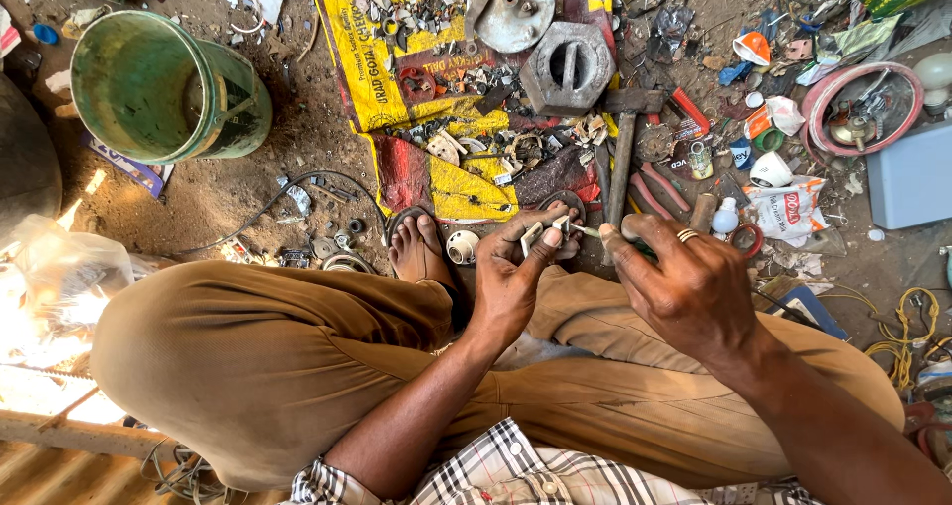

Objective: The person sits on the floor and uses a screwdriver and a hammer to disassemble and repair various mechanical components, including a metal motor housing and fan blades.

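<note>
The person squats on the dirt floor (248, 183), knees wide in tan trousers (268, 356), one sandalled foot (416, 247) showing between them. The left hand (511, 282) is clenched around a small pale part (533, 235), pinched between thumb and fingertips just above the toes. The right hand (684, 287), a ring (687, 234) on one finger, grips a thin tool (587, 231) whose tip points left and meets the part; its handle is hidden in the fist, so what kind of tool it is cannot be told. Both hands hover close together over the floor, just in front of the near edge of a yellow-and-red sack (436, 118) spread flat on the ground. On the sack lie scraps of metal, a grey hexagonal casting (567, 67) and a round metal plate (511, 7). A hammer (623, 143) lies at the sack's right edge, with red-handled pliers (654, 193) beside it. A green bucket (164, 89) lies tipped on its side towards the far left. A red ring of hose (861, 109) sits far right beside a grey box (912, 178), and yellow wire (907, 336) coils near the right knee.
</note>
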